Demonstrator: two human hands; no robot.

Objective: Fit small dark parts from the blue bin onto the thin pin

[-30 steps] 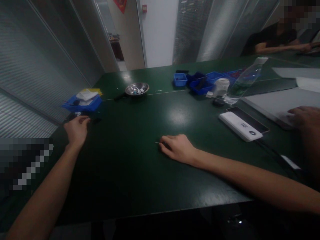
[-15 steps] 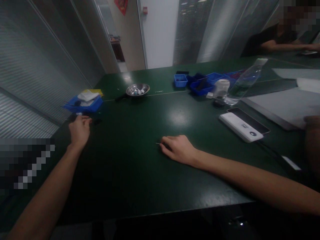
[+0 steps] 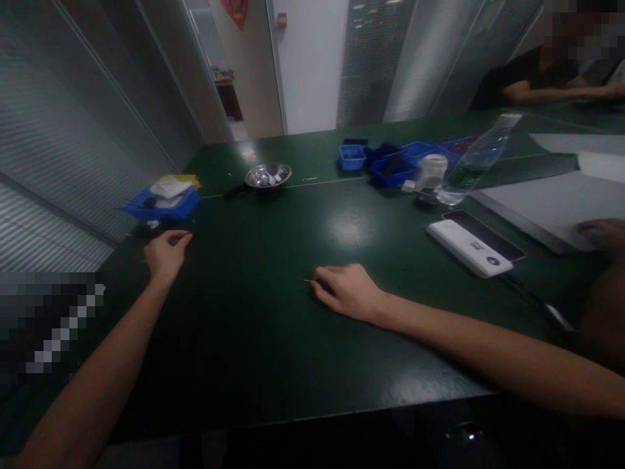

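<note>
My left hand (image 3: 166, 252) rests on the dark green table (image 3: 273, 339) at the left, its fingers curled and pinched together near a small dark object (image 3: 146, 228) in front of a blue bin (image 3: 161, 200). What the fingers pinch is too small to make out. My right hand (image 3: 347, 290) lies on the table's middle, fingers curled, with a thin pin-like piece (image 3: 307, 281) sticking out from its fingertips to the left.
A metal bowl (image 3: 268, 175) sits at the back centre. Small blue trays (image 3: 385, 161), a white jar (image 3: 431, 172) and a plastic bottle (image 3: 472, 161) stand at the back right. A white power bank (image 3: 469, 247) lies beside a phone. Another person's hand (image 3: 603, 232) rests on a grey board at right.
My left hand has shifted slightly right and closed its fingers into a pinch. The other person's hand at the right edge has moved. My right hand has stayed still.
</note>
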